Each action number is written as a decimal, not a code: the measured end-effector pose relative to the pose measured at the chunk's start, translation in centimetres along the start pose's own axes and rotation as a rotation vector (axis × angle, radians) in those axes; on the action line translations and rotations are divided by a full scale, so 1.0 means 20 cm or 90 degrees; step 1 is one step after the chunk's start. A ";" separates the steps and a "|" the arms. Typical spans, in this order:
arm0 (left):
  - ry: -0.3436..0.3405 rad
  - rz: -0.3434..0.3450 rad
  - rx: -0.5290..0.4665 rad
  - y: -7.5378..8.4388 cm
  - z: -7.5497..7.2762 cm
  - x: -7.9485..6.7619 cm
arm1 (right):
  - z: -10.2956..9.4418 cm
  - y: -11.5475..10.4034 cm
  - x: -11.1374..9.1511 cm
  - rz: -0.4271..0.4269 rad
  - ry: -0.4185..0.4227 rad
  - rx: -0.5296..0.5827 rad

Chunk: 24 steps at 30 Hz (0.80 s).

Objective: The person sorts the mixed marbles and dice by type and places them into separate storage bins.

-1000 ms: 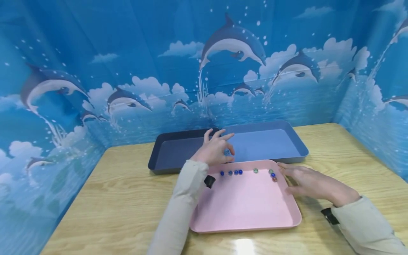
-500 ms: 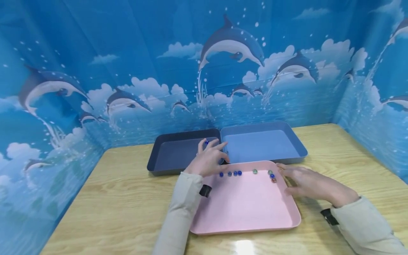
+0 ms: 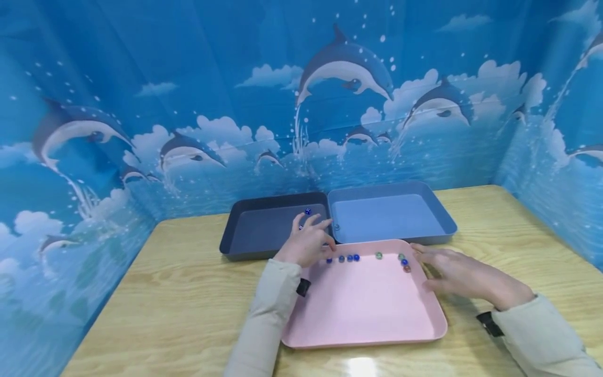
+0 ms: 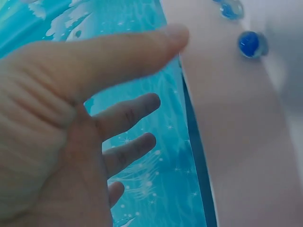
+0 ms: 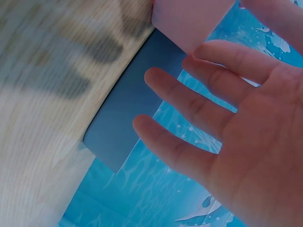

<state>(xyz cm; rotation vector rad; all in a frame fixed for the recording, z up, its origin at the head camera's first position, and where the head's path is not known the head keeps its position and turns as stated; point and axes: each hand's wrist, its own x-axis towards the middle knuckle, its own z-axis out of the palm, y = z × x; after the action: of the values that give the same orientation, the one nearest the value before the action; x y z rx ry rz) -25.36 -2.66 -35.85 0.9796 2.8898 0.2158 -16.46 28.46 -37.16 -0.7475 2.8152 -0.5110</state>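
Observation:
My left hand [image 3: 306, 246] hovers over the far left corner of the pink tray [image 3: 367, 309], fingers spread and nothing held. Its thumb [image 4: 132, 52] stretches out above the pink wall in the left wrist view. Several marbles lie along the tray's far side: a blue marble [image 3: 329, 259] by my left fingertips, more blue ones, a green marble [image 3: 379, 255] and, in the right corner, a red-brown marble [image 3: 407, 268]. My right hand [image 3: 464, 272] rests at the pink tray's right rim with its fingers fairly straight. A light blue marble [image 3: 336, 227] sits in the blue tray [image 3: 391, 214].
A dark tray [image 3: 259, 230] stands beside the blue tray behind the pink one. It holds a dark blue marble [image 3: 308, 211] and another partly hidden by my fingers. A dolphin-print curtain [image 3: 264, 104] closes off the back and sides of the wooden table [image 3: 188, 298].
My left hand has let go of the light blue marble in the blue tray and drawn back left, toward the pink tray's far corner. The right hand stays in place.

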 end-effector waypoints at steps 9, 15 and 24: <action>-0.004 -0.025 0.033 0.00 0.02 0.00 | 0.00 0.00 0.00 -0.001 0.001 0.015; -0.008 -0.019 0.034 -0.01 0.06 0.00 | 0.02 0.03 -0.01 -0.008 0.013 0.002; -0.013 -0.025 0.044 -0.04 0.07 0.01 | 0.03 0.05 0.01 -0.005 -0.001 0.015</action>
<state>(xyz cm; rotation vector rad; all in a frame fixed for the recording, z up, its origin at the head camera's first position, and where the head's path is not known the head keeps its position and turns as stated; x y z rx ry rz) -25.83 -2.98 -37.47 0.9290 2.9133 0.1034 -17.00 29.00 -38.05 -0.7540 2.8013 -0.5430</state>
